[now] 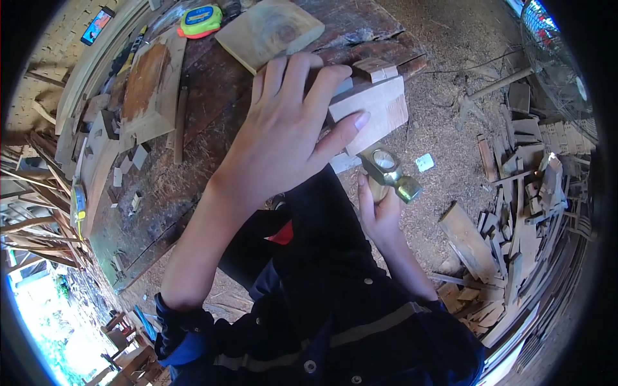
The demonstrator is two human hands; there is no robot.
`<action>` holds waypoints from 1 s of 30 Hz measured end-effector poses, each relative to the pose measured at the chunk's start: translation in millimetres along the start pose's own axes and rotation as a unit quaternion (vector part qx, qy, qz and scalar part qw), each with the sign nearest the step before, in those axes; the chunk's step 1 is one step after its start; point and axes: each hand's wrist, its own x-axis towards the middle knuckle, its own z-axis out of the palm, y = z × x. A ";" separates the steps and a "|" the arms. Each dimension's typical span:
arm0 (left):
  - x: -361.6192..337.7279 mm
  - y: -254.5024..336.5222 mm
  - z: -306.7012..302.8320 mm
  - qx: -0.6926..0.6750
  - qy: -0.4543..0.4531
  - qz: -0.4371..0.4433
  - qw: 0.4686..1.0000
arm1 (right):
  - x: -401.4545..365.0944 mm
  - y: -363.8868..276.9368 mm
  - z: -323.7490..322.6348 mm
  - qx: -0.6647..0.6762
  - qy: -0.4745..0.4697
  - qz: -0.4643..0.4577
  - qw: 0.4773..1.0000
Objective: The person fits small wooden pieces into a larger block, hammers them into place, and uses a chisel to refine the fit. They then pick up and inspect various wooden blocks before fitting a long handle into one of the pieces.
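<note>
My left hand (283,122) reaches over the edge of the workbench, its thumb lying along a pale wooden block (380,109) and its fingers curled over the far side. The fingertips are partly hidden behind the block and the hand. A smaller notched wood piece (375,69) sits just beyond the block. Below the block, my right hand (384,215) is closed round the handle of a hammer (386,164) with a shiny, brass-coloured head. The hammer's head is close to the block's lower edge; most of its handle is hidden by the hand.
On the dark workbench (212,119) lie a square board (270,32), a green tape measure (200,21), a larger panel (151,90) and small offcuts. Scrap wood (515,238) is piled on the sawdust-covered floor at right. A fan (560,58) stands at upper right.
</note>
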 end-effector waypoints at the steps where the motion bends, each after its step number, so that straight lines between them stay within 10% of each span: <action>1: 0.0 0.2 -0.2 -0.013 0.007 0.000 1.000 | -0.9 -3.6 -0.1 0.020 -0.007 0.025 0.999; 14: 14.3 21.4 3.2 -0.129 0.049 -0.083 0.987 | -6.6 23.1 -1.0 0.049 -0.014 0.030 0.998; 20: 24.5 62.4 -25.3 -0.179 0.096 0.011 0.979 | -1.3 4.6 -15.4 -0.023 0.013 -0.155 0.987; 24: 25.3 62.1 -43.8 -0.108 0.102 0.069 0.986 | 1.7 0.0 -18.2 0.036 -0.064 -0.010 0.997; 30: 8.5 15.4 -29.3 -0.014 0.102 -0.078 0.992 | 11.7 -5.3 -9.4 -0.025 -0.017 -0.048 0.998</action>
